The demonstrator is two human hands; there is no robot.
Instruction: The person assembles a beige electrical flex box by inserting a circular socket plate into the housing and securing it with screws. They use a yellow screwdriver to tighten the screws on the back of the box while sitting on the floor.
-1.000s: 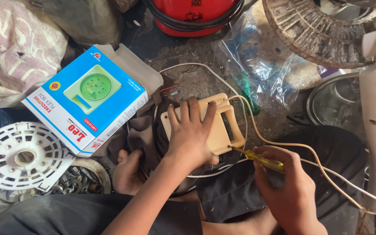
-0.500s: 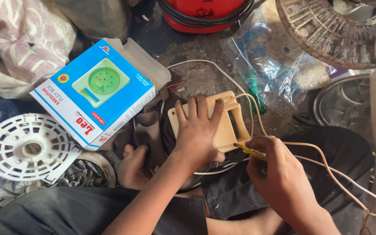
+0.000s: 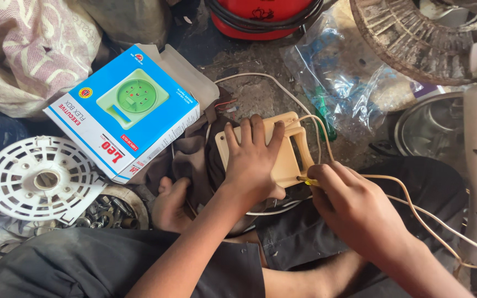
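A left hand [image 3: 252,160] lies flat, fingers spread, pressing a cream casing [image 3: 282,152] onto dark cloth over the person's lap. The right hand [image 3: 354,207], fingers curled around a yellow screwdriver [image 3: 308,181], has moved up from the lap and now meets the casing's lower right edge. A blue box [image 3: 122,110] lies to the left, a white grille [image 3: 40,179] below it.

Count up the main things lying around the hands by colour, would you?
Blue: 1, the cardboard box
Cream: 1, the plastic casing under the left hand
White: 1, the round slotted disc
Red: 1, the red container
Yellow: 1, the tool handle in the right hand
Total: 5
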